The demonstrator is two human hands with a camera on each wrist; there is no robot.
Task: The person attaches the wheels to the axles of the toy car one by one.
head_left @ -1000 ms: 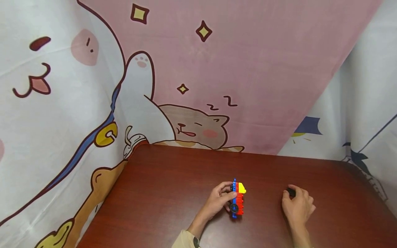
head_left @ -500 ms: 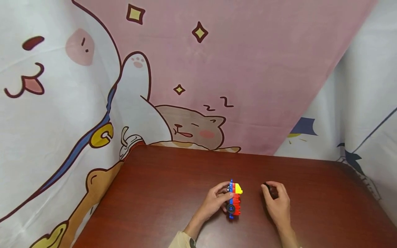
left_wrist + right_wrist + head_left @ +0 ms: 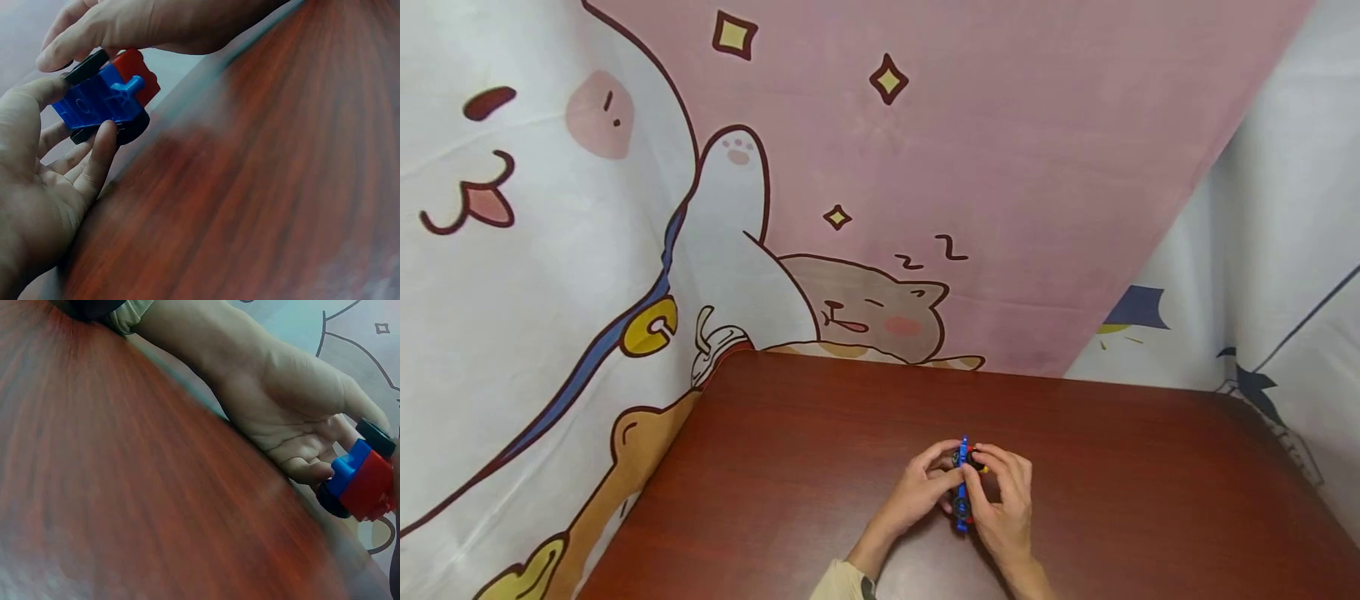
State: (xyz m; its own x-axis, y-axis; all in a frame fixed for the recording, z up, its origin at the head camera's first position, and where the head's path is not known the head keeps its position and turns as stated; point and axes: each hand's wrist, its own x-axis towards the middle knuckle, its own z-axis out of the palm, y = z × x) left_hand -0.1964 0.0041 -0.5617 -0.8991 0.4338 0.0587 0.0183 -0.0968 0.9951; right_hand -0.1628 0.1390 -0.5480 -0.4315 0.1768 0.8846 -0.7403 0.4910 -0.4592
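My left hand [image 3: 917, 492] holds a toy car [image 3: 962, 492] built of plastic bricks, its blue chassis side turned up toward the head view. The left wrist view shows the blue underside with a peg, a red brick body [image 3: 139, 72] and black wheels [image 3: 134, 128] along the lower edge. My right hand [image 3: 1006, 504] is up against the car's right side, thumb and fingers pinching a small black wheel [image 3: 977, 460] at the car's far end. Its fingers cover most of the red and yellow bricks in the head view.
Both hands are over a glossy reddish-brown table [image 3: 820, 433]. Behind it and along the sides hangs a pink and white cloth [image 3: 1037, 167] printed with cartoon animals. A light sleeve [image 3: 842, 581] covers the left forearm.
The right hand has moved left across the table with the black wheel and come up to the car. The left hand has kept its grip on the car in nearly the same place.
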